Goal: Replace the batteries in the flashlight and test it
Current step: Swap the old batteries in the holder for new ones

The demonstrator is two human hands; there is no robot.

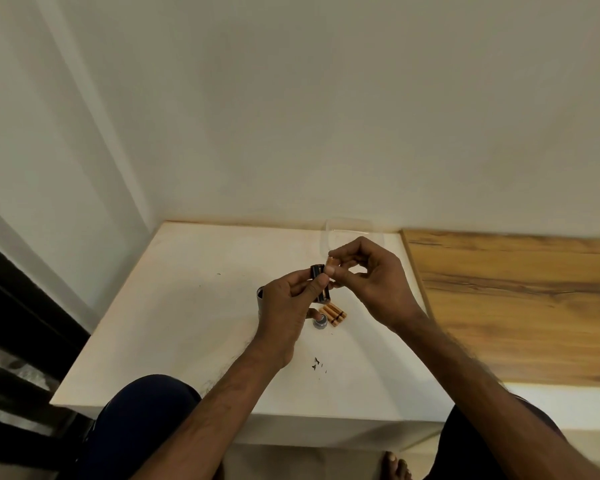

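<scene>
A black battery holder [320, 284] is gripped in the left hand [284, 306] above the white bench [187, 306]. A copper-topped battery [330, 262] is pinched by the right hand [371, 282] at the holder's top. Three batteries [334, 314] and a grey cap [320, 321] are laid on the bench below.

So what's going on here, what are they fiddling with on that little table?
A person is changing batteries. The left hand holds a small black battery holder above the white table, and the right hand pinches a copper-topped battery at the holder's top end, apparently slotting it in. Three more batteries lie side by side on the table, next to a small grey cap. Part of a dark cylinder peeks out behind the left hand, possibly the flashlight body.
</scene>
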